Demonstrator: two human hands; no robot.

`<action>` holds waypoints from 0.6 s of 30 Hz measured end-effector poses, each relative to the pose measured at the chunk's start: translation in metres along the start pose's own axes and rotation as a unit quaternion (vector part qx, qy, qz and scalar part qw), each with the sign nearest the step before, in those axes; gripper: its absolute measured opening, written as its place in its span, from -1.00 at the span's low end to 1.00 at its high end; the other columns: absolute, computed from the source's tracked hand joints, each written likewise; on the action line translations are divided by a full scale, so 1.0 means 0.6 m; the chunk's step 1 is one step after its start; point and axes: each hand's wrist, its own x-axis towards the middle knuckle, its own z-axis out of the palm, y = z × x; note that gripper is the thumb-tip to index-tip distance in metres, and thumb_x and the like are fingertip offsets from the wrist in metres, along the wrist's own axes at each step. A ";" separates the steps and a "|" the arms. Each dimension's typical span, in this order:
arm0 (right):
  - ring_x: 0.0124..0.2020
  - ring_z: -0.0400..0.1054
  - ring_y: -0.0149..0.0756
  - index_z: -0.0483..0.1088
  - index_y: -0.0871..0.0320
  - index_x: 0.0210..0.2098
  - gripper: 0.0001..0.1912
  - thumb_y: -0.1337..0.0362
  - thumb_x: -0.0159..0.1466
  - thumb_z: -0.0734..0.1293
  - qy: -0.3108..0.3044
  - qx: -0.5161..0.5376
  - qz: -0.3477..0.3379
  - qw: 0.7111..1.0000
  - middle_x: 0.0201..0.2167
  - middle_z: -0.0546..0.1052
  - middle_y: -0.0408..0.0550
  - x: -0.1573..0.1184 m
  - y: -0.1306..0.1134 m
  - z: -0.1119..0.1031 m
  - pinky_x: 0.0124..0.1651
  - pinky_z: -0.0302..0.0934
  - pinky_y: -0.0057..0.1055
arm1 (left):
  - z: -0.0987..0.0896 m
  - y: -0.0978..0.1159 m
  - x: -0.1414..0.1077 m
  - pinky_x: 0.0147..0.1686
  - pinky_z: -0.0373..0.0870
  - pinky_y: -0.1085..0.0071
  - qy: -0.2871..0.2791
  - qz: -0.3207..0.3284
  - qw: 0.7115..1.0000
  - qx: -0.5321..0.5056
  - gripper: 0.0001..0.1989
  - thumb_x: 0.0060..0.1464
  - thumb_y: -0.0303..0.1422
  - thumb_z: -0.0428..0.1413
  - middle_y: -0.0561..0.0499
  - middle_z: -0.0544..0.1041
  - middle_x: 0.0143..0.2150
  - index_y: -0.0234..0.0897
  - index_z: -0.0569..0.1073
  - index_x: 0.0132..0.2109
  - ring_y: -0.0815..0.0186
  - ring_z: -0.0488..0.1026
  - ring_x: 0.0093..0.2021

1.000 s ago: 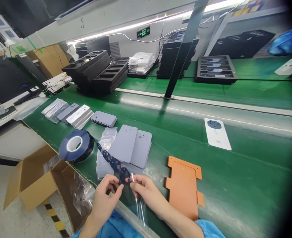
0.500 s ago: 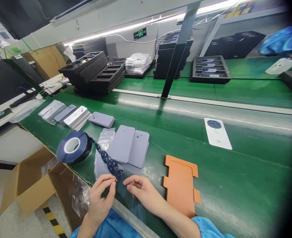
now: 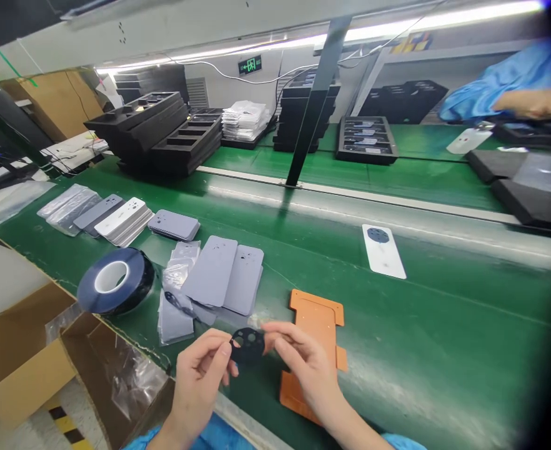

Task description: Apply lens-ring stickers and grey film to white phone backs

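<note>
Between my hands is a round dark sticker with several holes (image 3: 248,345). My left hand (image 3: 203,369) pinches its left edge between thumb and forefinger. At its right edge, the thumb and forefinger of my right hand (image 3: 303,362) are closed on it. A blue roll of stickers (image 3: 88,290) with a white core lies to the left, its loose strip (image 3: 177,303) trailing over plastic sleeves. Just beyond my hands lie grey phone-shaped panels (image 3: 214,272). Under and beside my right forearm is an orange notched plate (image 3: 313,319).
A white panel with a dark round sticker (image 3: 385,256) lies at the right on the green bench. Stacked panels (image 3: 123,219) sit at the far left, with black trays (image 3: 139,125) behind. An open cardboard box (image 3: 22,331) stands lower left. Across the bench, another person's sleeve (image 3: 505,81) shows.
My hands have moved slightly right and now hold a round dark sticker between them. The strip from the roll has dropped back onto the sleeves. The view has shifted right.
</note>
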 end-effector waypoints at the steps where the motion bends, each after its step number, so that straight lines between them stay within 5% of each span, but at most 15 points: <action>1: -0.28 0.52 -0.20 0.60 0.08 -0.14 -0.59 -0.11 0.25 0.43 0.014 -0.013 0.002 1.000 -0.39 0.61 -0.06 -0.005 0.001 -0.017 -0.12 0.42 -0.29 | 0.012 -0.003 0.000 -0.62 0.36 0.57 -0.019 -0.008 1.000 -0.004 -0.68 0.31 -0.19 0.15 -0.08 0.55 -0.27 -0.34 0.62 -0.30 0.44 0.44 -0.56; 5: -0.26 0.55 -0.15 0.64 0.12 -0.25 -0.64 -0.05 0.18 0.50 0.053 -0.118 0.009 0.992 -0.30 0.68 0.04 -0.004 -0.011 -0.083 -0.11 0.44 -0.26 | 0.055 -0.009 0.006 -0.59 0.40 0.56 -0.092 -0.023 0.995 0.017 -0.68 0.33 -0.23 0.11 -0.10 0.53 -0.26 -0.34 0.61 -0.31 0.38 0.50 -0.47; 9: -0.14 0.57 -0.06 0.67 0.09 -0.24 -0.69 0.00 0.23 0.42 0.061 -0.238 -0.001 0.969 -0.19 0.71 0.05 0.023 -0.037 -0.143 -0.02 0.42 -0.19 | 0.082 -0.003 0.013 -0.38 0.55 0.44 -0.132 0.035 0.982 0.131 -0.77 0.32 -0.34 0.05 -0.13 0.57 -0.17 -0.30 0.60 -0.14 0.27 0.57 -0.29; 14: -0.12 0.55 -0.09 0.65 0.03 -0.13 -0.69 0.09 0.35 0.29 0.036 -0.370 -0.021 0.928 -0.15 0.69 -0.02 0.049 -0.038 -0.203 -0.07 0.37 -0.23 | 0.108 0.002 -0.011 0.07 0.56 0.16 -0.203 0.122 0.910 0.340 -0.56 0.17 -0.40 0.15 -0.22 0.53 0.16 -0.28 0.46 0.20 0.03 0.54 0.09; 18: -0.17 0.52 -0.14 0.63 0.01 -0.10 -0.67 0.13 0.40 0.23 0.024 -0.396 -0.031 0.918 -0.20 0.66 -0.05 0.052 -0.023 -0.218 -0.09 0.33 -0.24 | 0.136 -0.018 -0.022 0.11 0.54 0.05 -0.234 0.131 0.879 0.395 -0.43 0.13 -0.33 0.22 -0.28 0.48 0.21 -0.33 0.37 0.27 -0.07 0.47 0.18</action>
